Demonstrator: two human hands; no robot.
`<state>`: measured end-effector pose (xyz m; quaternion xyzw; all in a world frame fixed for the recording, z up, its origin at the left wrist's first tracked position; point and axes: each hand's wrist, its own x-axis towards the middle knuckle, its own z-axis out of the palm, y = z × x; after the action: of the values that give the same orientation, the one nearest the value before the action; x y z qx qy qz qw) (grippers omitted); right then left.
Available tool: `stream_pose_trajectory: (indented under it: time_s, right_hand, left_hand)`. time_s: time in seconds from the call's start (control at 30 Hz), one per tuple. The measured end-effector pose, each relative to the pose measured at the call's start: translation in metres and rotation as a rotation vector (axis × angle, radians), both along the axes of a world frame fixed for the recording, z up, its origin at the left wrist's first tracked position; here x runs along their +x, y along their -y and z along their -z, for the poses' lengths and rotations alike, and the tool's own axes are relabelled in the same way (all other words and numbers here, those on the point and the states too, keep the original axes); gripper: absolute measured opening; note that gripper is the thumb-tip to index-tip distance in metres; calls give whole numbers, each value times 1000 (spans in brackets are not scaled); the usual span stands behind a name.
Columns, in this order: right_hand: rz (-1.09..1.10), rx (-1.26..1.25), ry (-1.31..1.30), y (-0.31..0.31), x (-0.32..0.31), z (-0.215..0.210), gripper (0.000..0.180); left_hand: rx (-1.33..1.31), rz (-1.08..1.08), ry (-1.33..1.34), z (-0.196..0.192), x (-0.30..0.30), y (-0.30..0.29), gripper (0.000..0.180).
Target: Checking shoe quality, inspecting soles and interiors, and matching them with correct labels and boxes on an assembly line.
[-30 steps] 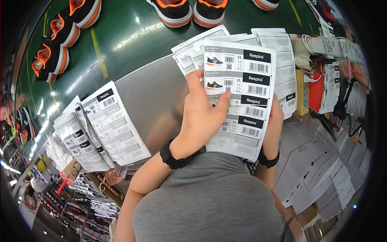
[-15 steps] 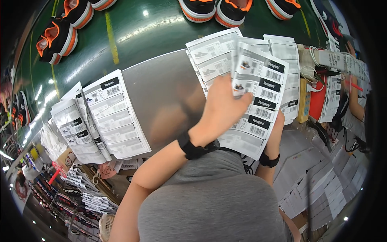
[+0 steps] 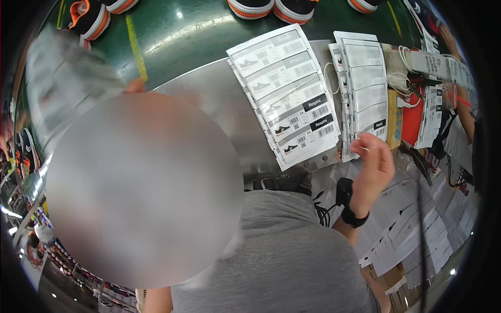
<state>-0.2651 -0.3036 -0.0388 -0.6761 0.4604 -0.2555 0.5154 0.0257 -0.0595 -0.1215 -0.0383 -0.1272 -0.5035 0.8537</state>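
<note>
**Right hand at the edge of the label sheets; left hand hidden**

Head view: a stack of white label sheets point(image 3: 284, 94), each printed with small shoe pictures and barcodes, lies fanned at a slant on the grey metal tabletop point(image 3: 219, 99). This stack is the landmark for what follows.

Just to the right of the stack lies a second, narrower pile of label sheets point(image 3: 362, 88), upright in the picture and partly overlapping the stack's right edge. The right hand point(image 3: 373, 167) is raised at the lower right corner of the stack, near the bottom of the narrower pile. Its fingers point(image 3: 365, 141) are loosely curled and part open, and they grip nothing that can be made out; whether the fingertips touch the paper cannot be told. A black wristband point(image 3: 355, 218) sits on that wrist.

To the left of the stack a large blurred patch covers most of the picture. Only a fingertip of the left hand point(image 3: 134, 86) shows at its upper edge, so the state of those fingers cannot be told. Blurred pale sheets point(image 3: 62, 78) show farther left.

Above the stack, beyond the tabletop, runs a green conveyor belt point(image 3: 182, 31) carrying black shoes with orange and white soles point(image 3: 271, 8). Below the stack is the person's grey shirt point(image 3: 292, 250).
</note>
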Motion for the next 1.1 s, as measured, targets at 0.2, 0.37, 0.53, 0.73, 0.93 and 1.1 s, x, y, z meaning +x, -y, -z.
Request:
stream_pose_trajectory:
  time_s: [0.2, 0.37, 0.53, 0.73, 0.93, 1.1]
  right_hand:
    - [-522, -584, -330, -39, 55, 32, 53]
    - [-425, -758, -574, -14, 69, 52, 62]
    - [-389, -612, -699, 7, 52, 82, 30]
    - [-516, -429, -416, 1, 47, 74, 22]
    - [74, 474, 243, 9, 17, 87, 23]
    - [124, -79, 135, -18, 8, 33, 15]
  left_hand:
    - [-20, -30, 11, 2, -14, -3, 7]
    - [864, 13, -13, -19, -55, 22, 55]
    - [1155, 75, 396, -47, -75, 52, 50]
    - [1184, -28, 453, -45, -86, 50, 45]
    - [1209, 53, 583, -54, -94, 74, 39]
    - [1142, -352, 339, -38, -67, 29, 61]
